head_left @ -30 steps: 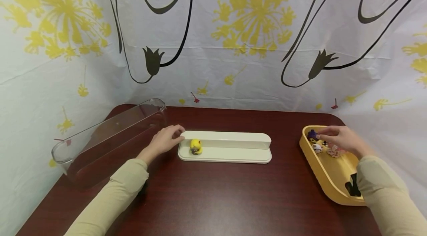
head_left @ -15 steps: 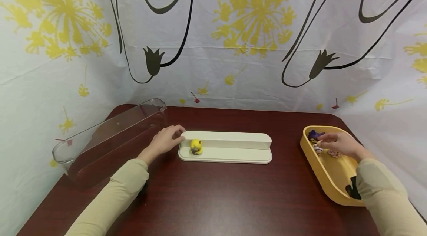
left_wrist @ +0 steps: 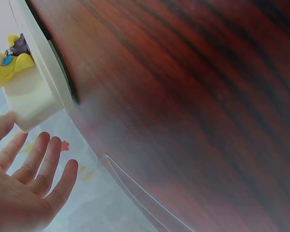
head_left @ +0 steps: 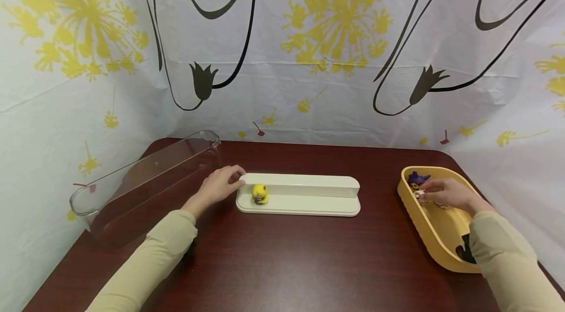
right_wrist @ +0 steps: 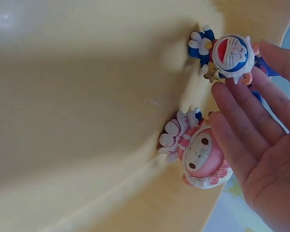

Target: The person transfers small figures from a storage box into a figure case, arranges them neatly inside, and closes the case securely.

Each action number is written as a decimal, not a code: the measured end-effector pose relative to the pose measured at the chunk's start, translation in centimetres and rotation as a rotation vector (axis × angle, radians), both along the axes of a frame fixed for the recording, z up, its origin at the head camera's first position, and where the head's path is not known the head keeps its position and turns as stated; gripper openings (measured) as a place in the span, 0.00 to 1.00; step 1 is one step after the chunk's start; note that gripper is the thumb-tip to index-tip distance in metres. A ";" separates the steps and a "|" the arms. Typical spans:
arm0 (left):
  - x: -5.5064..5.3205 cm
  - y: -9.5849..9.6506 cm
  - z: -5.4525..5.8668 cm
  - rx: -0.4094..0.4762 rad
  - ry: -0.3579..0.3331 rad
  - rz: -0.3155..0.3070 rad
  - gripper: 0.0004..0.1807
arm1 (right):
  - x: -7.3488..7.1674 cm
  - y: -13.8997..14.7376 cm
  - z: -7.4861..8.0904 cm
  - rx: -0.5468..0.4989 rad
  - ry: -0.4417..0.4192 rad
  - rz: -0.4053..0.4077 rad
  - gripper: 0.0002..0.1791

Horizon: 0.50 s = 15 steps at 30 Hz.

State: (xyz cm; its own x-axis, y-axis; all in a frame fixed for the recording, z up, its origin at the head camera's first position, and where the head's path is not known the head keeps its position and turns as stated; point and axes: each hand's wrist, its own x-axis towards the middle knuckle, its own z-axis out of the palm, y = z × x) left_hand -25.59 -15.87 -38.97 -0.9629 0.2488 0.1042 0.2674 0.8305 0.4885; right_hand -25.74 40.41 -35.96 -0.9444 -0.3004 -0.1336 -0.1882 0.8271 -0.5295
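In the head view my left hand [head_left: 218,185] is at the left end of a cream-coloured display base [head_left: 300,205]. Its thumb touches the base end in the left wrist view, the other fingers loosely spread. A yellow figurine [head_left: 259,194] stands on the base's lower step. On the right, my right hand [head_left: 450,194] reaches into a yellow tray [head_left: 421,231]. Thumb and forefinger pinch the head of a blue-and-white cartoon cat figurine [right_wrist: 229,53] in the right wrist view. A pink figurine with a white hood [right_wrist: 199,154] lies close beside these fingers.
A purple figurine [head_left: 417,178] lies at the tray's far end, and a black object [head_left: 465,249] at its near end, partly hidden by the sleeve. A clear plastic cover [head_left: 145,179] lies along the table's left side. A patterned curtain [head_left: 273,81] hangs behind the table [head_left: 300,263].
My right hand has drawn back slightly from the purple figurine, then come down on the blue-and-white cat figurine. The left hand stays at the base.
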 end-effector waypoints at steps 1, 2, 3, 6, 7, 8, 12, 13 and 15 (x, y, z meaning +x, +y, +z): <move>0.0 0.0 0.0 0.000 -0.001 0.001 0.13 | 0.0 0.0 -0.1 0.008 0.002 0.004 0.20; 0.0 0.0 0.0 0.002 -0.002 0.001 0.13 | 0.0 0.0 -0.2 0.020 0.008 0.010 0.19; 0.0 0.0 0.0 0.002 -0.003 0.001 0.13 | -0.1 0.0 -0.2 0.032 0.014 0.010 0.19; 0.0 0.0 -0.1 0.005 -0.006 0.003 0.13 | -0.1 0.0 -0.3 0.057 0.035 0.031 0.18; 0.0 0.0 -0.1 0.006 -0.006 0.002 0.13 | -0.1 0.0 -0.3 0.056 0.034 0.037 0.18; 0.0 0.0 -0.1 0.006 -0.007 0.002 0.13 | -0.1 -0.1 -0.2 0.058 0.036 0.040 0.18; 0.0 0.0 0.0 0.005 -0.009 0.002 0.14 | -0.1 -0.1 -0.3 0.023 0.003 0.037 0.19; 0.0 0.0 0.0 0.003 -0.009 0.004 0.14 | -0.1 0.0 -0.3 0.008 -0.012 0.032 0.19; 0.0 0.0 0.0 0.000 -0.007 0.005 0.13 | -0.2 0.0 -0.4 -0.007 -0.025 0.031 0.19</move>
